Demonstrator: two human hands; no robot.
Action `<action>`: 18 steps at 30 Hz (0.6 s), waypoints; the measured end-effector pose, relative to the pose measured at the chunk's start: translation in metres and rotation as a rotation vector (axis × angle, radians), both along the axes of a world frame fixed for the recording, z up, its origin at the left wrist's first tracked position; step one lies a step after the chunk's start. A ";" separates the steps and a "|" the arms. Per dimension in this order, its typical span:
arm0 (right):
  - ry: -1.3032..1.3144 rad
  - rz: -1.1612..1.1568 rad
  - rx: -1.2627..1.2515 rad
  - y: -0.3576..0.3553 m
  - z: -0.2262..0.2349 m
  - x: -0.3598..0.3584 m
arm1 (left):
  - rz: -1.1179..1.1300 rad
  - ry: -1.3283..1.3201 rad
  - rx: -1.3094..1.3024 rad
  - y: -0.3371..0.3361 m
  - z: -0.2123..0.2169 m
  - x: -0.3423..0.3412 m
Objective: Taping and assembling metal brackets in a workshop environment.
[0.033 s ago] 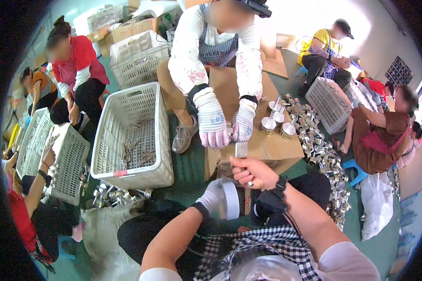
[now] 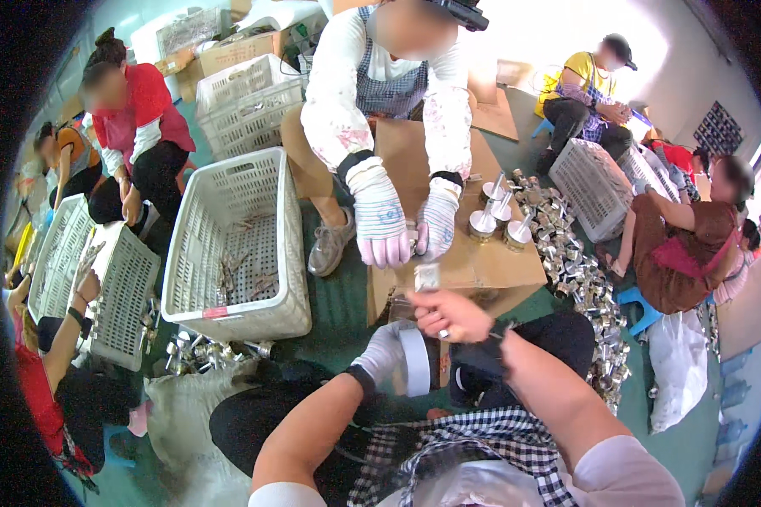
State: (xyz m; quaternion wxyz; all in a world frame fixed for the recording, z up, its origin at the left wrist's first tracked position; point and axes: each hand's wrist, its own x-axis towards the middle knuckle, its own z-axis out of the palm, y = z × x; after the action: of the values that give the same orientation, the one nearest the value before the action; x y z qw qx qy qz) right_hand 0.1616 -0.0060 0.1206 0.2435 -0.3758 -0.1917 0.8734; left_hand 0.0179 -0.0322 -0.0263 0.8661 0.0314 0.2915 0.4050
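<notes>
My right hand (image 2: 457, 316), bare, is closed in a fist around a flat light-grey metal piece (image 2: 427, 277). Its squared end sticks up beyond the fingers, blurred by motion; the rest lies hidden in the fist. To the left and nearer me, my left hand (image 2: 385, 348) wears a pale knit glove. It grips a wide white ring-shaped roll (image 2: 415, 363), and part of its fingers is hidden. Just beyond the metal piece are a co-worker's two gloved hands (image 2: 380, 224), holding a small metal fitting (image 2: 413, 238) over the cardboard box (image 2: 490, 272).
Several metal fittings with stems (image 2: 483, 225) stand on the box's right side. Piled metal parts (image 2: 579, 275) cover the floor to the right. A white plastic crate (image 2: 296, 279) with thin metal pieces stands left, more parts (image 2: 203, 353) before it. Other people sit around.
My right hand has shifted slightly left and downward, and the metal piece with it. My left hand and the white roll stay in place.
</notes>
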 end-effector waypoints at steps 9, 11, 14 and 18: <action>-0.006 0.112 0.140 0.002 0.042 -0.002 | 0.010 -0.046 -0.080 -0.005 0.001 -0.005; -0.123 0.123 0.146 0.007 0.010 0.007 | -0.022 -0.032 -0.035 -0.010 0.004 0.001; -0.305 0.112 0.115 0.001 -0.063 0.017 | -0.105 0.030 0.069 -0.027 -0.003 0.004; -0.350 0.163 0.154 -0.017 -0.025 0.011 | -0.249 0.030 -0.058 -0.086 -0.056 0.010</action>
State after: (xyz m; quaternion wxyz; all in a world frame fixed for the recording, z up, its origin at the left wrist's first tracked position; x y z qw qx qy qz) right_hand 0.1731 -0.0225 0.0958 0.1629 -0.4852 -0.3272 0.7944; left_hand 0.0279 -0.1187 -0.0823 0.9056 0.0483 0.3100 0.2853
